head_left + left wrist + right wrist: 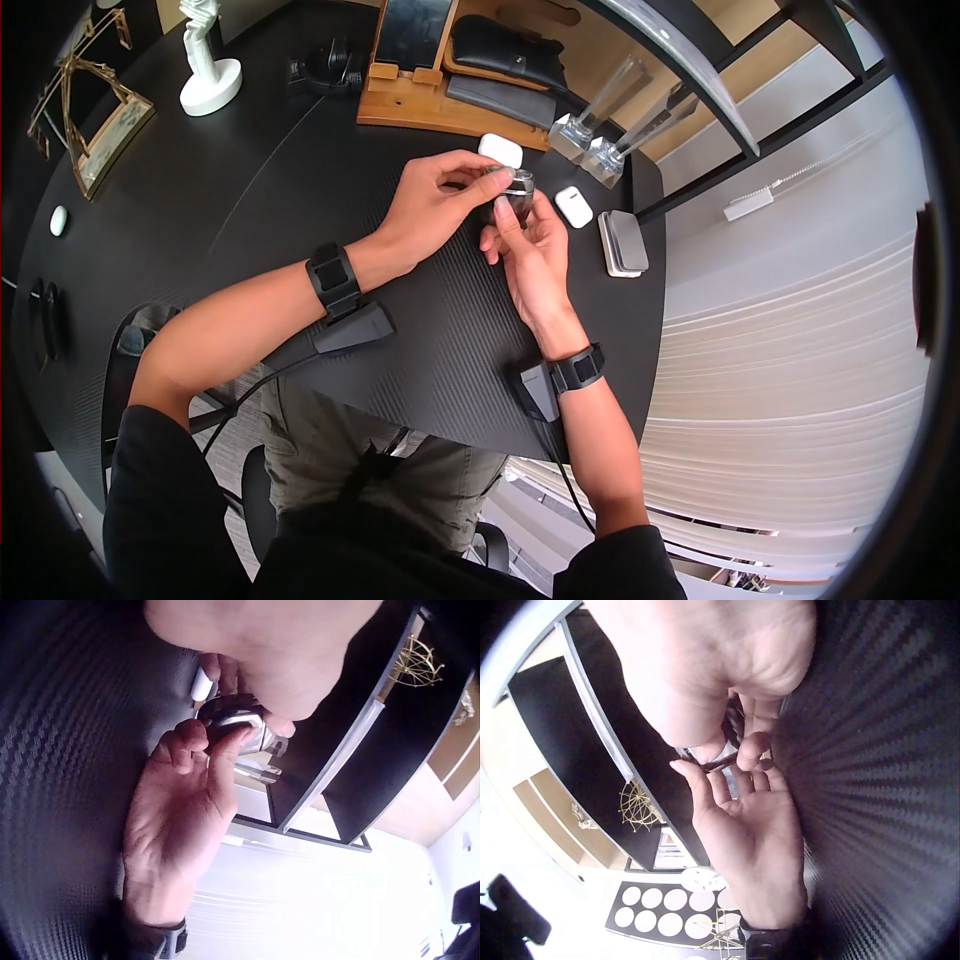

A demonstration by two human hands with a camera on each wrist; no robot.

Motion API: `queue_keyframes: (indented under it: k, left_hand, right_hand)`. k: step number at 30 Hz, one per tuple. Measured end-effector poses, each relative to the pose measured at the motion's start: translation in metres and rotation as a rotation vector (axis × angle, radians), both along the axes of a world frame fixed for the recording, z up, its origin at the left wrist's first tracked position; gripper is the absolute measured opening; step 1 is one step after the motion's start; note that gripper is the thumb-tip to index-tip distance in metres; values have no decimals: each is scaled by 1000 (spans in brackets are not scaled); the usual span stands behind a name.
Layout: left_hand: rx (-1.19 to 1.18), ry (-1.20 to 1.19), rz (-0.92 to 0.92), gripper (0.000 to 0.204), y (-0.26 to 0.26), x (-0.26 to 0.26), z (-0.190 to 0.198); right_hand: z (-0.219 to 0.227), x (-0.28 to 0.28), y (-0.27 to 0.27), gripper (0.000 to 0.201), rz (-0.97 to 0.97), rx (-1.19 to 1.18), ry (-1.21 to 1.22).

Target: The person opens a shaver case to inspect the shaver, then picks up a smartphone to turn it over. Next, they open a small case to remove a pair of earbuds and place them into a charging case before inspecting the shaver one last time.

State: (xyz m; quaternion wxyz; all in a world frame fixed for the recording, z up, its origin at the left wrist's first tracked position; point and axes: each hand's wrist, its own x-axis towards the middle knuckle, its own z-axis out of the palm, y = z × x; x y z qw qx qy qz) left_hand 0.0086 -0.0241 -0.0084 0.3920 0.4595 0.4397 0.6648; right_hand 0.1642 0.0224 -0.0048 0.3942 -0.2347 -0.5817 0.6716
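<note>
A small dark, glossy object with a silvery band [519,187] is held between both hands above the black desk. The left hand [435,205] pinches its top with thumb and fingers. From below and the right, the right hand [535,250] grips its body, thumb on the near side. In the left wrist view the object [244,720] shows a shiny metallic edge, with the right hand [176,817] curled at it. The right wrist view shows the left hand [750,840] at the object, which is largely hidden by fingers.
A white case [500,151] lies just beyond the hands, another white case [574,207] to the right, near stacked flat boxes [624,244]. Behind stand a wooden stand [450,119] and crystal trophies [603,160]. A white hand figurine [211,88] stands at the back left.
</note>
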Motion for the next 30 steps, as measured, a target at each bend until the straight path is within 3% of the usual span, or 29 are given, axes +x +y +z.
queue_keyframes:
  k: [3,9,24,26,30]
  left_hand:
    - [-40,-125,82,36,0,-2,5]
    - [-72,-157,62,36,-2,0,6]
    - [-34,19,-62,32,1,-1,1]
    - [-8,61,-37,33,2,0,0]
    - [-22,61,-29,34,2,0,-1]
  right_hand:
    - [-3,0,0,22,2,-9,-35]
    - [-1,1,-1,21,8,-7,-25]
    - [-2,2,1,24,18,-17,3]
    - [-3,0,0,36,-42,-63,66]
    - [-2,2,1,41,-31,-106,80]
